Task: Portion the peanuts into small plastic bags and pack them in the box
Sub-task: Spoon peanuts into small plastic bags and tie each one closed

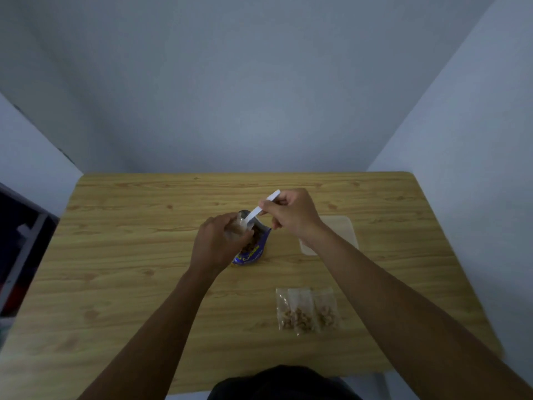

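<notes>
A blue peanut packet (253, 249) lies open at the middle of the wooden table (129, 255), with brown peanuts showing inside. My left hand (216, 243) holds a small clear plastic bag (238, 228) over the packet's mouth. My right hand (291, 210) grips the handle of a white plastic spoon (261, 209), whose bowl end dips into the small bag. Three filled small bags of peanuts (307, 310) lie side by side near the front right. A clear shallow plastic box (337, 229) rests flat behind my right forearm, partly hidden by it.
Pale walls close in the table at the back and on the right. A dark shelf or cabinet (20, 255) stands beyond the table's left edge. A dark-clothed body (282, 382) is at the near table edge.
</notes>
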